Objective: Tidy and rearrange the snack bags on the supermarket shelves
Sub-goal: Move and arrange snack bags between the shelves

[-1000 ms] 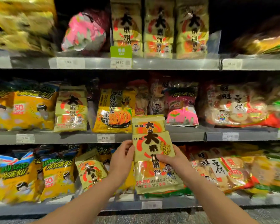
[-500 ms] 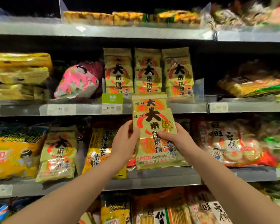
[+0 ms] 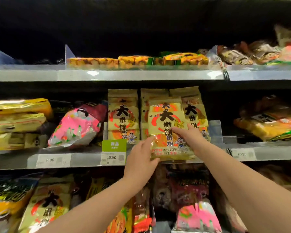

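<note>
I hold two stacked yellow rice cracker bags [image 3: 166, 125] upright against the middle shelf [image 3: 84, 159], in front of the centre of a row of matching bags [image 3: 123, 115]. My left hand [image 3: 141, 158] grips their lower left corner. My right hand [image 3: 190, 138] presses on the front bag's right side, thumb across its face. The bags' bottom edge hangs at the shelf's front rail. Another matching bag [image 3: 194, 111] stands right behind my right hand.
A pink bag [image 3: 77, 126] lies tilted left of the row, beside stacked yellow packs [image 3: 18, 118]. A green price tag [image 3: 114, 151] hangs on the rail. Flat orange packs [image 3: 136, 61] sit on the upper shelf. Below, more snack bags [image 3: 45, 207] crowd the lower shelf.
Both hands lifted the two bags from the lower shelf level up to the middle shelf and brought them in against the matching row. My view tilted upward.
</note>
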The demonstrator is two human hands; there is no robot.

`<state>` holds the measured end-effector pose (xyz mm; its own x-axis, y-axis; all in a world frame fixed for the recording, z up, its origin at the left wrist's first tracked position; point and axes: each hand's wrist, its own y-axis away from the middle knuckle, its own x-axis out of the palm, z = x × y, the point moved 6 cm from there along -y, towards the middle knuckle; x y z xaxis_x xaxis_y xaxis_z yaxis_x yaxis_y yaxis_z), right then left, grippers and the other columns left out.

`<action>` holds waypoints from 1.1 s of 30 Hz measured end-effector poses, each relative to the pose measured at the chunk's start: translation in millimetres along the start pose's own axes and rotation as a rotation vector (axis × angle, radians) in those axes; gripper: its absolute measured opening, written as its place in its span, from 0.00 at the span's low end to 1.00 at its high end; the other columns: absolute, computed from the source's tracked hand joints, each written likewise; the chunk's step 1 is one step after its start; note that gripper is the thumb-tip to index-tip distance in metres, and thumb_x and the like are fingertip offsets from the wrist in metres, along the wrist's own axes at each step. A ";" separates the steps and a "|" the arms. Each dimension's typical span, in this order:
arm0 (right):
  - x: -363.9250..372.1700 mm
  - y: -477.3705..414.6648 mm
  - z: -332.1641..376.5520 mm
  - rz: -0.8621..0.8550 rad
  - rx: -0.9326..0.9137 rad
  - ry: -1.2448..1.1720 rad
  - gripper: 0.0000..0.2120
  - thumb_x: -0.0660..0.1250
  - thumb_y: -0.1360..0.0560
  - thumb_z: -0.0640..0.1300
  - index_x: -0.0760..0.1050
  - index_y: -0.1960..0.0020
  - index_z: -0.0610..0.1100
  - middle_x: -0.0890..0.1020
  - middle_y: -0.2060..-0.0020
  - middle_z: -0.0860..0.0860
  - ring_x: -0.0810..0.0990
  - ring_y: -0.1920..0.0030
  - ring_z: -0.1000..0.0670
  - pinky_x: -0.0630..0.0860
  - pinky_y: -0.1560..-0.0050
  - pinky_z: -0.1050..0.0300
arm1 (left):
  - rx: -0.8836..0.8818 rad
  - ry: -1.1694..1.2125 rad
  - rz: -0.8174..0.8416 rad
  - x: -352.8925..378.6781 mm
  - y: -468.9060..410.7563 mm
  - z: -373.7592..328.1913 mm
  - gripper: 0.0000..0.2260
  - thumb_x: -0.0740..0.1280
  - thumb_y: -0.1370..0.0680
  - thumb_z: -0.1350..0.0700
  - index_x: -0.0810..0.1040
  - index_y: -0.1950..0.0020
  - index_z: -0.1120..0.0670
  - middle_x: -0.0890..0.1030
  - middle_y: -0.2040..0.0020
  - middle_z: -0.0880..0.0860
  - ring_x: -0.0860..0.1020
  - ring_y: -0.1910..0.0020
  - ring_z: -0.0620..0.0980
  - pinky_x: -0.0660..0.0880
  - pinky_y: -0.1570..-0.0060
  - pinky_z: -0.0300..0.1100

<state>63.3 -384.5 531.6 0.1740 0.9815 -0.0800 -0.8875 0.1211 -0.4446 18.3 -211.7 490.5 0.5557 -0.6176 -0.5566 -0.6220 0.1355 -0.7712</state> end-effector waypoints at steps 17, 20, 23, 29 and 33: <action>-2.7 16.0 -7.8 -0.156 -0.344 0.833 0.42 0.74 0.35 0.57 0.55 0.28 0.56 0.61 0.29 0.47 0.64 0.31 0.44 0.66 0.33 0.47 | -0.013 0.024 -0.112 10.2 -47.8 5.8 0.19 0.66 0.24 0.55 0.68 0.35 0.48 0.75 0.48 0.48 0.73 0.54 0.45 0.72 0.57 0.38; -0.3 11.3 4.6 -0.155 -0.357 0.786 0.36 0.73 0.31 0.49 0.58 0.29 0.60 0.65 0.32 0.47 0.73 0.42 0.47 0.73 0.45 0.54 | 0.008 -0.049 -0.137 3.3 -53.6 2.7 0.18 0.64 0.23 0.54 0.68 0.35 0.48 0.75 0.47 0.48 0.73 0.54 0.46 0.73 0.57 0.41; 5.2 0.9 21.2 -0.196 -0.379 0.750 0.35 0.71 0.29 0.41 0.59 0.28 0.57 0.66 0.33 0.48 0.74 0.45 0.48 0.72 0.52 0.58 | -0.001 -0.183 -0.163 -6.1 -67.8 3.4 0.17 0.63 0.22 0.54 0.66 0.34 0.49 0.74 0.47 0.49 0.72 0.57 0.46 0.68 0.64 0.40; 23.9 -24.6 8.5 -0.054 -0.295 0.799 0.26 0.70 0.30 0.37 0.66 0.36 0.52 0.71 0.39 0.48 0.76 0.57 0.50 0.71 0.66 0.63 | -0.038 -0.383 -0.073 -6.7 -75.0 21.3 0.16 0.63 0.22 0.52 0.68 0.34 0.48 0.73 0.43 0.52 0.77 0.55 0.53 0.75 0.62 0.45; 22.0 -22.0 -6.6 0.028 -0.237 0.660 0.16 0.66 0.27 0.44 0.70 0.41 0.55 0.70 0.54 0.55 0.71 0.68 0.56 0.70 0.69 0.59 | -0.017 -0.357 -0.034 -0.6 -66.1 33.6 0.13 0.62 0.21 0.48 0.73 0.38 0.49 0.74 0.39 0.52 0.77 0.49 0.53 0.75 0.56 0.46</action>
<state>89.5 -366.5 533.7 0.4416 0.6796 -0.5858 -0.7915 -0.0123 -0.6110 77.6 -194.2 531.5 0.7323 -0.3113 -0.6056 -0.6070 0.1047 -0.7878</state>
